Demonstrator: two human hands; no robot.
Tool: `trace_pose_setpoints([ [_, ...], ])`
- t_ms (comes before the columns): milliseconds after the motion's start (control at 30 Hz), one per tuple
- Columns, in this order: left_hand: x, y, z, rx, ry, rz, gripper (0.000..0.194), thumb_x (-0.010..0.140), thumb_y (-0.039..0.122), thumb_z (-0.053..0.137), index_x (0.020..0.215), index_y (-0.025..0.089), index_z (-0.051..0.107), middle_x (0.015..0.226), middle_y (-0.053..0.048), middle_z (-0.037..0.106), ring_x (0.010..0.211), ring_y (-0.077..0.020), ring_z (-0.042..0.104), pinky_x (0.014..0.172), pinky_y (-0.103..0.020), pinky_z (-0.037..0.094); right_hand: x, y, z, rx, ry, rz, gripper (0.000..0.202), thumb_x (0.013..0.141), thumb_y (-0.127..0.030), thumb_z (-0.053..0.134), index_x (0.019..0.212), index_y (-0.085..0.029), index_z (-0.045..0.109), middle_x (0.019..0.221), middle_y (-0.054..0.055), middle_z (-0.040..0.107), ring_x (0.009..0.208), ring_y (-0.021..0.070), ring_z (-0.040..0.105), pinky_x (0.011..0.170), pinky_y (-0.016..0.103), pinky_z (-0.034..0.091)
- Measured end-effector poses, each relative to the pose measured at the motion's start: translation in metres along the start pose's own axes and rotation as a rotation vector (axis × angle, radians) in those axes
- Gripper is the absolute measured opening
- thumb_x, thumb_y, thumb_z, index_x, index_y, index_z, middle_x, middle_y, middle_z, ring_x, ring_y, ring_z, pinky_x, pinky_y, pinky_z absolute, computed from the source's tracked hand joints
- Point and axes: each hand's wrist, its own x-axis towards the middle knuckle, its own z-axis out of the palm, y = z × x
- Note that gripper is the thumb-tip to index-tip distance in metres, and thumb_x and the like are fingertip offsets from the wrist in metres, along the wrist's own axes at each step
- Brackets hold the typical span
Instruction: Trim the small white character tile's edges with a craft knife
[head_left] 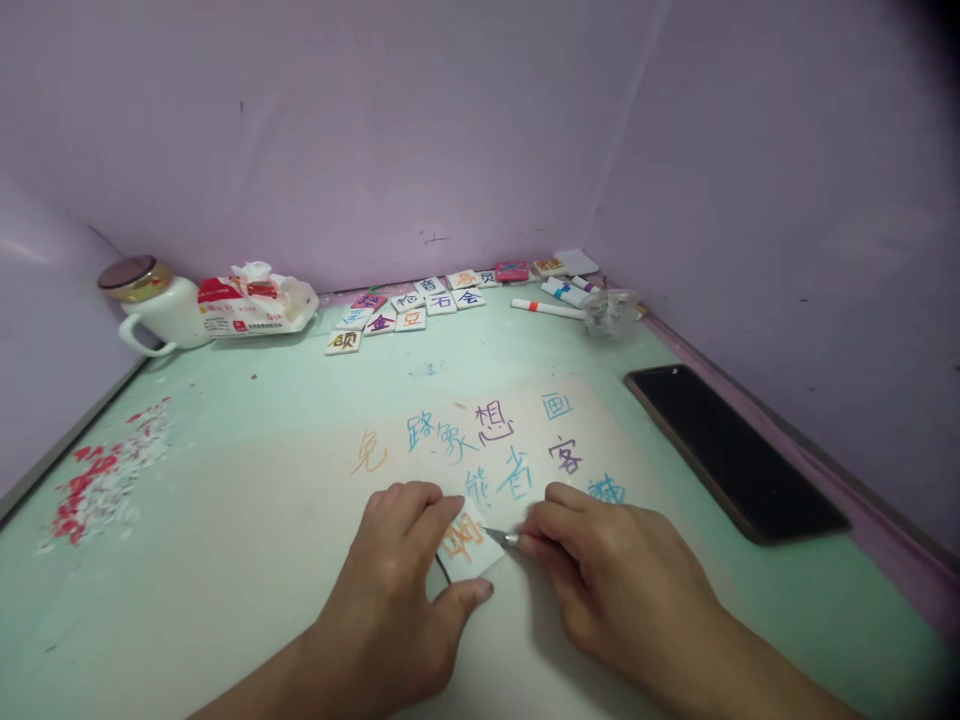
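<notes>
My left hand [409,590] grips a small white square tile [469,548] by its edges, thumb below and fingers above. An orange written character covers the tile's face. In my right hand [600,560] is a craft knife [501,537], pinched near its metal collar. The pointed blade touches or hovers just over the tile's right part; which of the two I cannot tell. Around the hands, coloured characters [493,420] in orange, blue and purple are written on the pale green tabletop [262,520].
Red and white shavings [105,480] lie at the left. Along the back stand a lidded white mug [176,310], a tissue pack [255,305] and several character tiles [411,319]. Markers [547,308] and a crumpled clear wrapper [613,313] lie back right, a phone [731,445] nearer.
</notes>
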Motion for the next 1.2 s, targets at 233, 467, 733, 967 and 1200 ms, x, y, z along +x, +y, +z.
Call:
trace_pose_setpoints([
  [233,-0.002,-0.001,0.006,-0.001,0.012,-0.041,0.055,0.069,0.025,0.070,0.116,0.016,0.044,0.108,-0.014,0.050,0.094,-0.0299,0.053,0.076,-0.048,0.053,0.000,-0.001,0.001,0.029,-0.008,0.010,0.022,0.081,-0.020,0.044,0.069,-0.022,0.062,0.070,0.001,0.063,0.051,0.0168,0.057,0.048,0.028,0.024],
  [467,-0.005,-0.001,0.006,-0.011,0.006,-0.052,0.057,0.066,0.023,0.073,0.115,0.016,0.045,0.107,-0.012,0.050,0.093,-0.0291,0.053,0.075,-0.047,0.053,-0.001,0.000,0.007,0.223,0.006,0.116,0.017,0.079,-0.019,0.048,0.070,-0.023,0.062,0.070,0.000,0.065,0.058,0.0170,0.057,0.054,0.028,0.032],
  [733,-0.003,0.001,0.005,-0.028,0.008,-0.051,0.052,0.066,0.020,0.072,0.112,0.016,0.047,0.105,-0.011,0.050,0.091,-0.0268,0.052,0.075,-0.044,0.052,0.010,0.000,-0.005,0.457,-0.234,0.312,0.018,0.080,-0.024,0.049,0.068,-0.021,0.062,0.065,0.000,0.063,0.062,0.0166,0.054,0.057,0.028,0.036],
  [967,-0.005,0.000,0.002,-0.056,-0.032,-0.055,0.044,0.077,0.021,0.060,0.118,0.017,0.045,0.112,-0.012,0.047,0.101,-0.0283,0.047,0.084,-0.046,0.047,0.014,0.008,-0.011,0.500,-0.170,0.232,0.018,0.081,-0.025,0.048,0.072,-0.021,0.062,0.067,0.001,0.064,0.063,0.0163,0.054,0.058,0.027,0.038],
  [1200,-0.002,0.001,-0.001,-0.079,-0.093,-0.055,0.042,0.078,0.017,0.055,0.119,0.018,0.044,0.113,-0.011,0.045,0.104,-0.0276,0.043,0.087,-0.046,0.044,0.005,0.014,-0.018,0.151,-0.004,-0.018,0.018,0.078,-0.019,0.051,0.076,-0.027,0.067,0.068,-0.002,0.064,0.056,0.0148,0.057,0.052,0.027,0.035],
])
